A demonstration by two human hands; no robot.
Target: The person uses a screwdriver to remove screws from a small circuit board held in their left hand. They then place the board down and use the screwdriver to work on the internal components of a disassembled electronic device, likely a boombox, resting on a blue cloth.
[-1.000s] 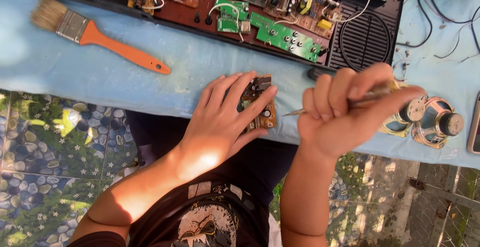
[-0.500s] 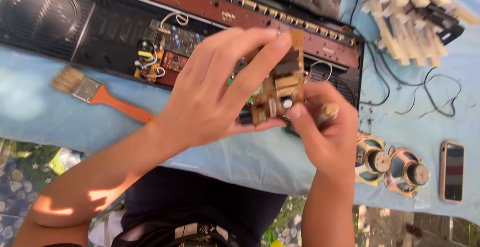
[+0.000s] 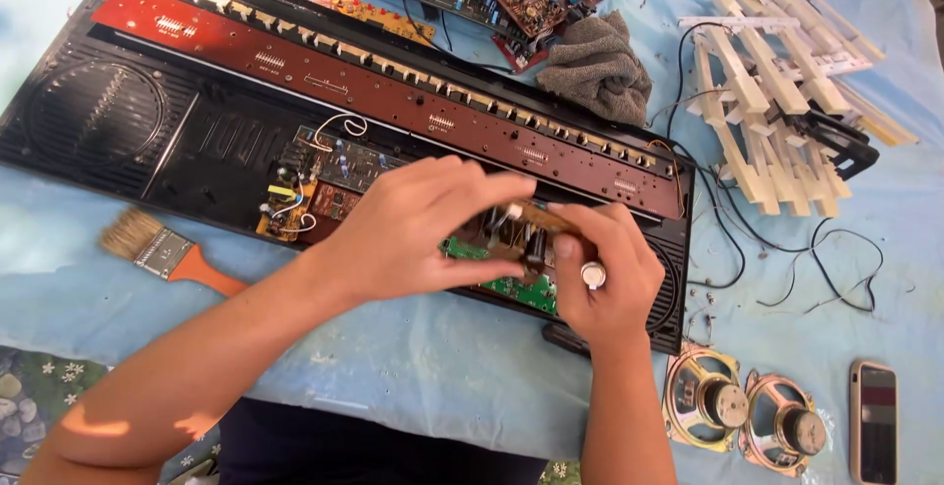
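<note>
Gripped between both hands, a small brown circuit board [image 3: 521,229] is held edge-on just above the opened black keyboard case [image 3: 197,141]. The left hand [image 3: 413,234] is closed over the board's left end, thumb beneath and fingers on top. The right hand [image 3: 605,273] is clamped around a tool with a round silver end cap [image 3: 593,274], its tip hidden against the board. A green circuit board [image 3: 511,288] is seen below the hands, inside the case. A paintbrush [image 3: 167,254] with an orange handle lies on the blue-covered surface [image 3: 413,377] to the left. Two loose speakers [image 3: 752,411] and a phone [image 3: 875,421] rest to the right, a grey cloth [image 3: 595,67] and a stack of pale keys [image 3: 777,91] further back.
</note>
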